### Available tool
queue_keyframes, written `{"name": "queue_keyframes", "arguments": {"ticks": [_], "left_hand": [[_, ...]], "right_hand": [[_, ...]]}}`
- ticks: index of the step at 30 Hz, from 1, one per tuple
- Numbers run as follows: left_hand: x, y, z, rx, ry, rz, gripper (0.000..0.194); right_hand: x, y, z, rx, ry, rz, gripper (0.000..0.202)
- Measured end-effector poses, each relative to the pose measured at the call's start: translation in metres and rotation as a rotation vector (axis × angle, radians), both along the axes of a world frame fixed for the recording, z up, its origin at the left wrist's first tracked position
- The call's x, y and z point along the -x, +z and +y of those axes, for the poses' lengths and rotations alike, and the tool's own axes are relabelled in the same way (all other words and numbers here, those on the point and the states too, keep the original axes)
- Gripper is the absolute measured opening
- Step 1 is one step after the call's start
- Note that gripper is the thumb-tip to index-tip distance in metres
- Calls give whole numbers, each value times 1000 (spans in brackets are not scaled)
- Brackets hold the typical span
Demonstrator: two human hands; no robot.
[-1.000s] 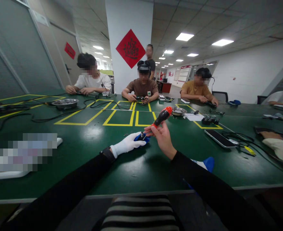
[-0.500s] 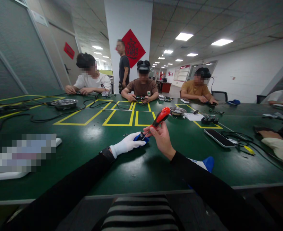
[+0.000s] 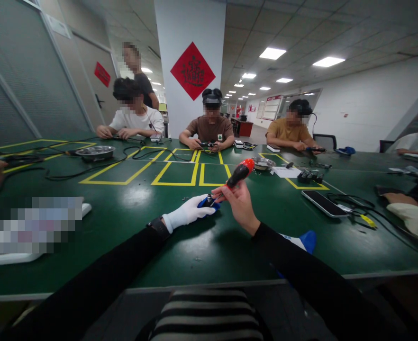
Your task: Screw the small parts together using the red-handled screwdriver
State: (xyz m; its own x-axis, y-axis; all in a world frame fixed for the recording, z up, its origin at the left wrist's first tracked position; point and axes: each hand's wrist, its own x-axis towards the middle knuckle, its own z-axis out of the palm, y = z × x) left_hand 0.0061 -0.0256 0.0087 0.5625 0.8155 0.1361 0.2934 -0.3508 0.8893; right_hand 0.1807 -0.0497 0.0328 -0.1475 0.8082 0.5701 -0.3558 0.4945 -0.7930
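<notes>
My left hand (image 3: 191,211), in a white glove with blue on the fingers, is closed around a small black part (image 3: 208,201) with a metallic top. Its exact kind is too small to make out. Bare, my right hand (image 3: 240,203) grips a screwdriver (image 3: 240,174) with a red and black handle. The handle slants up to the right, and the shaft points down-left at the black part. Whether the tip touches the part I cannot tell. Both hands are above the green table (image 3: 152,265), close together.
Right of my arms lie a blue and white glove (image 3: 303,241), a phone (image 3: 324,203), black cables (image 3: 354,201) and several black blocks (image 3: 310,176). Metal bowls (image 3: 95,152) (image 3: 263,163) stand farther back. A white device (image 3: 20,255) lies left. Several people sit around the table.
The screwdriver handle has turned slightly in my right hand and shifted a little to the right. My left hand stays put. A standing person behind has walked left.
</notes>
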Motion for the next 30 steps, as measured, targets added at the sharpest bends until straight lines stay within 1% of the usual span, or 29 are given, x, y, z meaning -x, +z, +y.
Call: {"name": "queue_keyframes", "arguments": {"ticks": [3,7,11,14,18,24,30], "left_hand": [[1,-1,1,-7,-2,10,40],[1,-2,3,-20,-21,6,42],[1,-2,2,-39,-16,25,43],[1,-2,2,-50,-25,24,44],[1,-3,2,-102,-52,-31,48],[2,-2,0,-59,-31,-8,43],[3,-4,1,-32,-61,-57,48]], "right_hand": [[0,0,0,13,-19,5,36],[-2,1,-1,15,41,-2,33],[-1,0,-3,-39,69,-64,36],[0,-1,-6,-77,59,-93,37],[0,-1,-7,-91,32,-87,37],[-1,0,-7,-94,10,-76,36],[0,-1,-8,-92,29,-105,35]]}}
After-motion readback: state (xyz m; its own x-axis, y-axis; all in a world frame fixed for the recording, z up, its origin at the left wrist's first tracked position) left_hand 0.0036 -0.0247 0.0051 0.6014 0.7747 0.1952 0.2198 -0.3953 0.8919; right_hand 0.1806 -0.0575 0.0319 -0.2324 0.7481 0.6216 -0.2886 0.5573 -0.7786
